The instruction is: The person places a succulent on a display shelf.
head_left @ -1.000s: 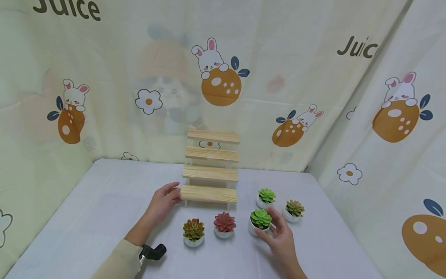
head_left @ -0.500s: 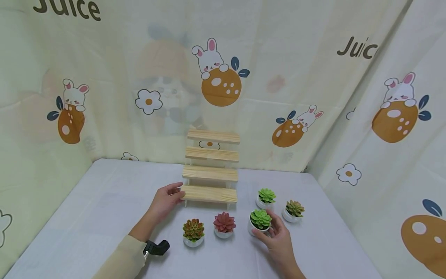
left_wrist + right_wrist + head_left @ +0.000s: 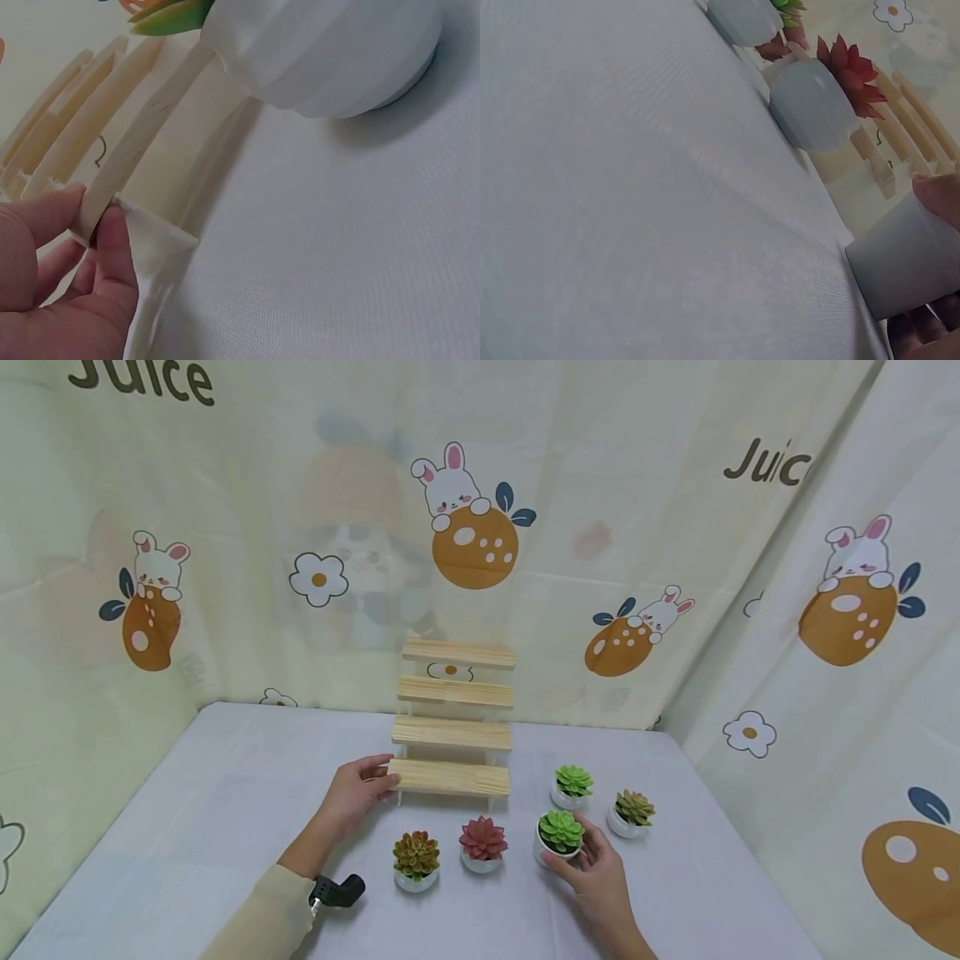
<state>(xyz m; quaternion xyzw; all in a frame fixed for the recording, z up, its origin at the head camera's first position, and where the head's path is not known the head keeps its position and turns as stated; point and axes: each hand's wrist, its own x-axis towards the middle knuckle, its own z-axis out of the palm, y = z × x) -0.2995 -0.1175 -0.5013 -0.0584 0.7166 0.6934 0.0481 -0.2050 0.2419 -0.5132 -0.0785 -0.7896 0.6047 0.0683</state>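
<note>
At the left end of the lowest board of a four-step wooden display rack (image 3: 450,777), my left hand (image 3: 357,795) pinches the wood. The left wrist view shows the thumb on one side of the board (image 3: 146,124) and fingers on the other. My right hand (image 3: 602,878) holds a green succulent (image 3: 561,832) by its white pot (image 3: 904,259), thumb and fingers on opposite sides. That pot stands on the table. Left of it are a red succulent (image 3: 483,839) and a brown-green succulent (image 3: 416,857), both in white pots.
Behind the right hand stand another bright green succulent (image 3: 574,782) and an olive-brown succulent (image 3: 633,810), both potted. A white cloth covers the table (image 3: 225,793). The printed curtain (image 3: 247,510) hangs directly behind the rack and along both sides.
My left hand has shifted slightly right onto the end of the lowest board. My right hand has moved slightly left against the green succulent's pot. The rack and pots have stayed put.
</note>
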